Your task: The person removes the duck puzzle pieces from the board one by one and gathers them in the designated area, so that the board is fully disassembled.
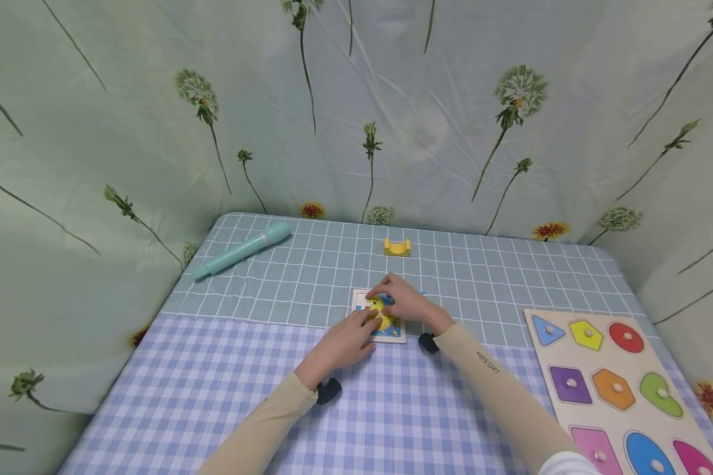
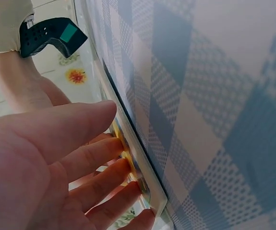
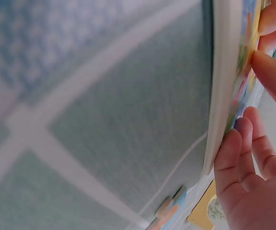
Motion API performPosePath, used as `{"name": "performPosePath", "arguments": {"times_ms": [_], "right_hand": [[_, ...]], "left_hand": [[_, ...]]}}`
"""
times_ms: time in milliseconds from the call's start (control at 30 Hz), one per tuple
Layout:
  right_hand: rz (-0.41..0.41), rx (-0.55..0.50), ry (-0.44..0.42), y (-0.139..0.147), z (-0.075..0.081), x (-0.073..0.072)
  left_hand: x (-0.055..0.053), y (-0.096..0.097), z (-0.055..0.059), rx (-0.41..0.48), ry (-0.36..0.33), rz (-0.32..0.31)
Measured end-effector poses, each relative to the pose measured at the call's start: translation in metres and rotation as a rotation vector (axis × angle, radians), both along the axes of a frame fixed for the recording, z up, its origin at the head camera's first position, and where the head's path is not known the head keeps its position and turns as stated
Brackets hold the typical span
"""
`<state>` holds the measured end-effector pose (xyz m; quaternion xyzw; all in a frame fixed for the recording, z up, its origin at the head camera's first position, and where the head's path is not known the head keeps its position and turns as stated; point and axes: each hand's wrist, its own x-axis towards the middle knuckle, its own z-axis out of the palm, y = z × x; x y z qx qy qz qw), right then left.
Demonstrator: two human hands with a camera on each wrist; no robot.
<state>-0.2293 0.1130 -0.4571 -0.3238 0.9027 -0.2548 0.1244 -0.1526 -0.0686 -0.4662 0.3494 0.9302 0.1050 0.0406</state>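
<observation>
My left hand (image 1: pixel 344 338) lay at the near left of the small, pale-edged, wooden-looking picture board (image 1: pixel 388 324) with a yellow figure on blue, its loosely straight fingers touching the board's face, gripping nothing that I could see. The board lay directly beneath both sets of fingertips, so neither hand was nearer; it looked almost square, and I could not tell a long axis. My right hand (image 1: pixel 408 300) reached over its far right side, fingers gently bent, tips on it without a visible grip. Just right of the board lay a small blue-and-orange piece (image 3: pixel 171 210); farther beyond it, the scooped yellow block (image 1: pixel 397 249)
</observation>
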Motion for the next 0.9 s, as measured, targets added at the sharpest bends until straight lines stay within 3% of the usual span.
{"name": "performPosePath", "arguments": {"times_ms": [267, 467, 633, 767, 900], "right_hand": [[0.007, -0.103, -0.011, 0.000, 0.000, 0.001], [-0.132, -0.201, -0.099, -0.002, -0.001, -0.002], [-0.199, -0.324, -0.139, 0.005, -0.003, -0.006], [-0.272, -0.472, -0.234, 0.024, 0.001, -0.009], [-0.373, -0.523, -0.269, 0.054, 0.002, -0.014]], "left_hand": [[-0.001, 0.001, 0.002, -0.013, -0.019, 0.010], [-0.002, 0.002, 0.002, -0.023, -0.029, 0.010], [-0.001, 0.003, 0.003, -0.016, -0.045, 0.021], [-0.001, 0.003, 0.004, -0.012, -0.075, 0.045], [-0.001, 0.004, 0.004, -0.025, -0.092, 0.060]]}}
